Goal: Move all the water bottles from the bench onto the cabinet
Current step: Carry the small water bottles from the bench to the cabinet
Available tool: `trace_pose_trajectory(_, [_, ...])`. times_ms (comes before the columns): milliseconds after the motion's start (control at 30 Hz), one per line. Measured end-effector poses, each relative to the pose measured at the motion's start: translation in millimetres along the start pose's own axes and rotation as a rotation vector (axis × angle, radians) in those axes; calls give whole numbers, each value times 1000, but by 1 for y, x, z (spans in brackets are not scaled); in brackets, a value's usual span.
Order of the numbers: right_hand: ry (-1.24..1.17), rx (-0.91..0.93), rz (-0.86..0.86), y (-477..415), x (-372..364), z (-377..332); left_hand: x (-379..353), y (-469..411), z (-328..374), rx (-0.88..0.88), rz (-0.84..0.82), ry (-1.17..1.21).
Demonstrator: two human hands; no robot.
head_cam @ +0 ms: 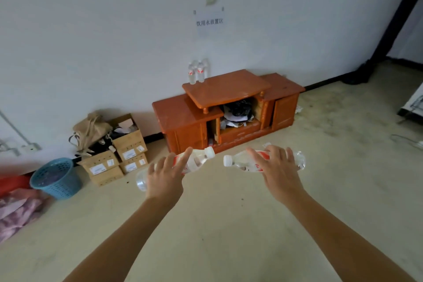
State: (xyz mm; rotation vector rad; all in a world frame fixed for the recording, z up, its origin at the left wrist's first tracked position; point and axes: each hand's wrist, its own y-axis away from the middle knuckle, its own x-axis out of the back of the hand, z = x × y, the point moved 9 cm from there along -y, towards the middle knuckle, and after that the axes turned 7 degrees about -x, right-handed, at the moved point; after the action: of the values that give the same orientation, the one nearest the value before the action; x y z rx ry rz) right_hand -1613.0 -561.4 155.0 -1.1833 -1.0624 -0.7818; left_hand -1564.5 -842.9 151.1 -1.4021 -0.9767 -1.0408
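My left hand [165,175] holds a clear water bottle [198,160] with a red label and white cap, lying sideways, cap pointing right. My right hand [278,168] holds a second such bottle [238,162] sideways, cap pointing left; another bottle end [300,160] shows past its fingers. Both hands are out in front of me above the floor, short of the orange wooden cabinet [226,89] against the wall. Two water bottles [196,72] stand upright at the back left corner of the cabinet's raised top. The bench is out of view.
Several cardboard boxes [119,155] and a tan bag [91,130] sit left of the cabinet by the wall. A blue plastic basket [56,178] and pink cloth [16,210] lie further left. A paper sign [209,22] hangs above the cabinet. Bare concrete floor lies ahead.
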Motion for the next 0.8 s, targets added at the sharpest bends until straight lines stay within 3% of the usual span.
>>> trace_pose_trajectory(200, [18,-91,27,-126,-28,37,-30,-151,-10,-59,-3,2])
trace_pose_trajectory(433, [2,-102,40,-285,-117,91,-103,-331,-9,-128,-50,-40])
trace_pose_trajectory(600, [-22,-123,12,-419,-169,136,-134,-471,-12,-88,-107,-46])
trace_pose_trajectory(800, [-47,-120,26,-571,-195,163,-144,-599,-35,10,-27,-20])
